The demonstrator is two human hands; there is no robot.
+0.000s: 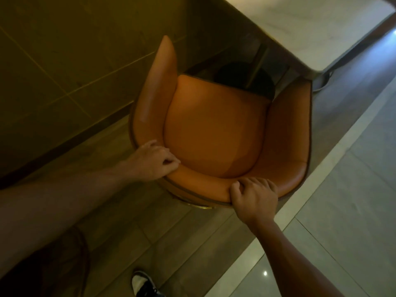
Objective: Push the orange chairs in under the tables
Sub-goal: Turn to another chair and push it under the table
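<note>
**Fingers hooked over the backrest, table dead ahead**

Fingers (169,162) of the left hand (153,161) curl closed over the rim of the orange chair (214,133) at the back-left curve, while the right hand (254,194) is clamped on the same padded rim further right, thumb on the outer side and fingers folded over the inside. The chair lies directly beyond both hands, its open front pointing away toward the white table (317,28), so the push line runs from the hands through the seat to the table edge. The seat's front sits just at that edge, over the dark round base (235,76) of the table's leg (most of the seat is not yet under). Both arms reach forward nearly straight, the right hand nearer the body. A tiled wall (64,61) runs close along the chair's left arm, so I judge the push needs to stay straight.
</note>
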